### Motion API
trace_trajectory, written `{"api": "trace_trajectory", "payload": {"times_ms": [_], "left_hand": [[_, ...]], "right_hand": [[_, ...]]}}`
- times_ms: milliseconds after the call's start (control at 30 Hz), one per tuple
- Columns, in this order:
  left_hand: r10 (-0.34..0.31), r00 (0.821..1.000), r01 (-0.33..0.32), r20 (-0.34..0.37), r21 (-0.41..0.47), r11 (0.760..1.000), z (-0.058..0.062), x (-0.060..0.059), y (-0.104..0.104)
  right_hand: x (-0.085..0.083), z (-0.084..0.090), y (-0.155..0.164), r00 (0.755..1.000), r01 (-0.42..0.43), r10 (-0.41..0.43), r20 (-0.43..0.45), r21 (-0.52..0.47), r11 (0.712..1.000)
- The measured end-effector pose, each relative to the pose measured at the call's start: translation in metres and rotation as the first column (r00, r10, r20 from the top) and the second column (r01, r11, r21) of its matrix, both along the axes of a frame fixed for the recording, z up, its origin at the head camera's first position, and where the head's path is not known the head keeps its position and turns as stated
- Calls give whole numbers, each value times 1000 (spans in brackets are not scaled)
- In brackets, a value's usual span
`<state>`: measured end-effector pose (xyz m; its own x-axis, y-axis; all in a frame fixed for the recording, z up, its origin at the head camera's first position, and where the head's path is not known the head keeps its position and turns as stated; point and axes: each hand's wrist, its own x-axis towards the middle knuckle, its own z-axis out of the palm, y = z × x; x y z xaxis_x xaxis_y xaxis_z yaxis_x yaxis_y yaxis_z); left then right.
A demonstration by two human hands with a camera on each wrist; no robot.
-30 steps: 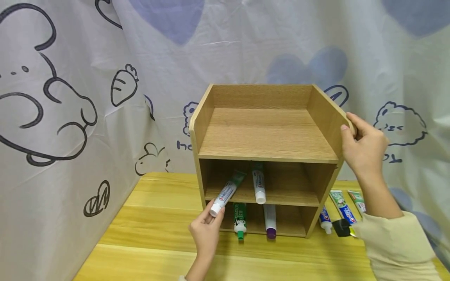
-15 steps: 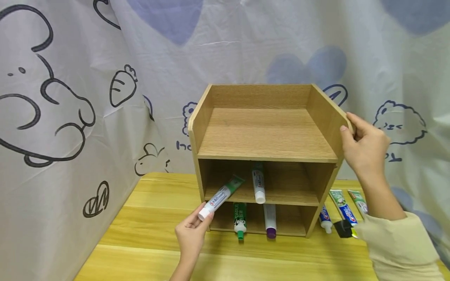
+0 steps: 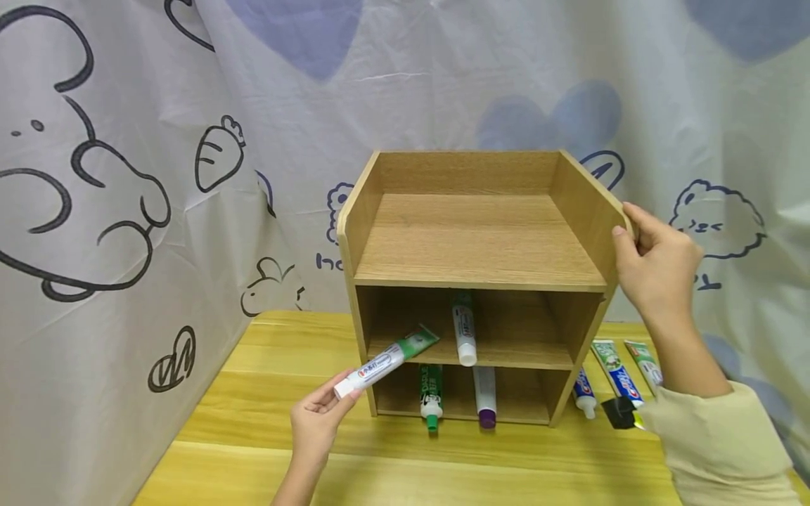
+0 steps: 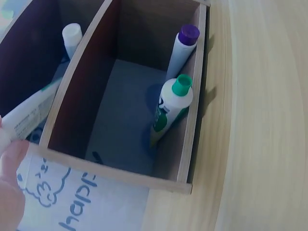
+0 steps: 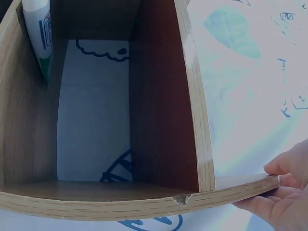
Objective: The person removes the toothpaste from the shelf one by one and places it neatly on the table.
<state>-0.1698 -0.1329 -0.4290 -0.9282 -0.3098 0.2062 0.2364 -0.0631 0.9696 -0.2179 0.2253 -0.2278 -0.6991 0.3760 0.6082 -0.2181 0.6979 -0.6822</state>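
A white and green toothpaste tube point(image 3: 386, 360) is pinched at its cap by the left hand point(image 3: 314, 420), low in the middle of the frame, partly out of the wooden shelf point(image 3: 474, 281). The shelf's right wall is gripped by the right hand point(image 3: 658, 270). Three tubes are left inside, and more are laid at lower right

Counting now: one wooden shelf unit point(image 3: 481, 239) on the surface point(image 3: 405, 457). Toothpaste tubes, seven in view. One white-and-green tube point(image 3: 386, 362) pinched in the left hand point(image 3: 313, 425). One white tube point(image 3: 465, 334) on the middle shelf. Two on the bottom shelf: a green-capped tube point(image 3: 432, 397), a purple-capped tube point(image 3: 486, 397). Three more tubes point(image 3: 610, 376) lying right of the unit. One small black object point(image 3: 620, 412) beside them. Two hands, the right hand point(image 3: 658, 270) on the unit's side panel.
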Motion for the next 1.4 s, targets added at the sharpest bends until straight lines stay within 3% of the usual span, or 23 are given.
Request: {"api": "trace_trajectory", "payload": {"times_ms": [267,467,633,833,1100,1300,1400], "left_hand": [[-153,987,154,-55,12,988,-3,-5,-24],[-290,946,301,-144,64,951,-8,-10,-40],[-368,914,387,-169,93,917,-10,-13,-49],[-469,867,491,-168,127,862,-12,-14,-64],[-583,788,614,-197,178,769,-22,-11,-88],[-605,768,640,-210,210,739,-31,-5,-102],[-625,748,664,-225,241,708,-34,-1,-110]], "right_hand": [[-2,0,3,1000,-3,4,-24,10,1000],[-4,1,5,1000,-9,9,-10,5,1000],[-5,0,5,1000,-7,8,-19,19,1000],[-8,0,5,999,-15,17,-44,40,999],[-10,0,4,998,-25,27,-48,38,999],[-11,-1,5,998,-33,35,-59,43,999],[-12,-1,5,998,-38,40,-57,45,998]]}}
